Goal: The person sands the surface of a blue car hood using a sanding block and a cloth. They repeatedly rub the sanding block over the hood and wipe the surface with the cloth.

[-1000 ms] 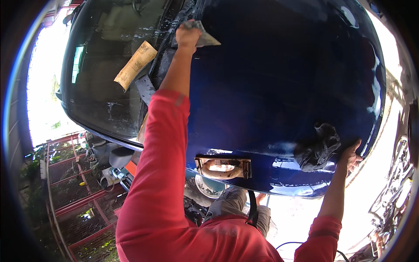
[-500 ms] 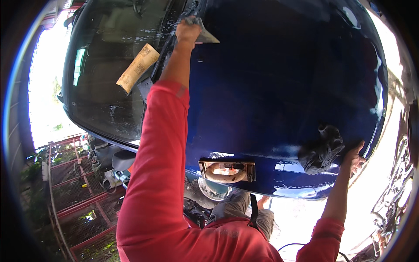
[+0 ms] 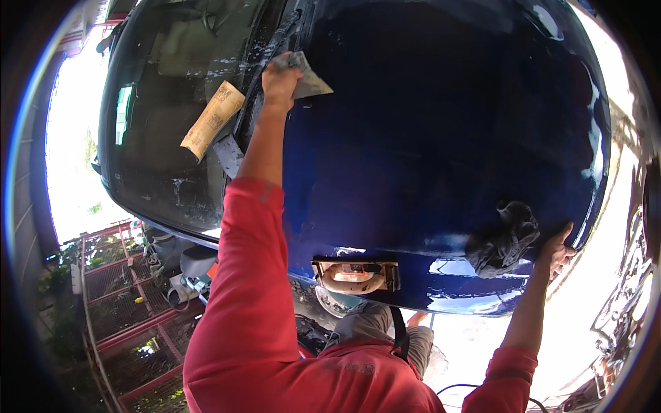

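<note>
A dark blue car hood [image 3: 413,151], wet and glossy, stretches out in front of me. At its far left, by the windshield, my left hand [image 3: 281,81] is closed around a folded grey and beige sheet of sandpaper [image 3: 311,81], one corner of which sticks out over the paint. My right hand [image 3: 559,251] rests at the hood's near right corner, fingers apart against the edge and holding nothing. Just left of that hand a crumpled dark wet cloth [image 3: 508,241] lies on the hood. A sanding block with a rounded handle [image 3: 354,277] sits on the near edge.
On the windshield [image 3: 165,89] lies a curled yellowish paper sheet [image 3: 212,120], with a small grey piece [image 3: 228,155] beside it. Below the hood's near edge a bucket [image 3: 336,301] stands partly hidden. Red-framed mesh [image 3: 131,316] and assorted items are at lower left.
My left hand has drawn the sandpaper toward me and slightly left along the hood's windshield-side edge. My right hand has stayed at the corner. The view has shifted a little.
</note>
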{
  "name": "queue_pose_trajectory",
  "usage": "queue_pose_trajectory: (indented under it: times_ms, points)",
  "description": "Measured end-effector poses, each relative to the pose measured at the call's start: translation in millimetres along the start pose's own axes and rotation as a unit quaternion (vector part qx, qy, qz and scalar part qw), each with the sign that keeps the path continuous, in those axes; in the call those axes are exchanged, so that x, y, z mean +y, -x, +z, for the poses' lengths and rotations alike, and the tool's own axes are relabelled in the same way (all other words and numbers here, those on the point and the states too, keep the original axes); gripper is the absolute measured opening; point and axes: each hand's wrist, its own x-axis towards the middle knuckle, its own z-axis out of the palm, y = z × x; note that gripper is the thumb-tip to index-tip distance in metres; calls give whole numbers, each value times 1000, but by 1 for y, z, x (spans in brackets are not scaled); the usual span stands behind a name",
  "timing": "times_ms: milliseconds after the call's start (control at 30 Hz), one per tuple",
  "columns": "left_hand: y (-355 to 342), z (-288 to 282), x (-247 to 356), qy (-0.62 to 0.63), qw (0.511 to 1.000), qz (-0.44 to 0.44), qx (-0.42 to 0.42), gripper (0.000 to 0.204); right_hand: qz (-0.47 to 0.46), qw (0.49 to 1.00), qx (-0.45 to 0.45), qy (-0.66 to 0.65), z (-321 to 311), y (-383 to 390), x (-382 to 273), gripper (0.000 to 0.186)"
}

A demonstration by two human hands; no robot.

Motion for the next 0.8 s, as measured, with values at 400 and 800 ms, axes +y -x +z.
queue_pose_trajectory:
  times_ms: [400,800]
  points:
    - [22,5,6,-31,999,4,-12,55,7,1000,4,10,2,-3,0,125]
    - [18,13,4,-72,997,7,9,56,-4,1000,-14,24,-3,1,-2,128]
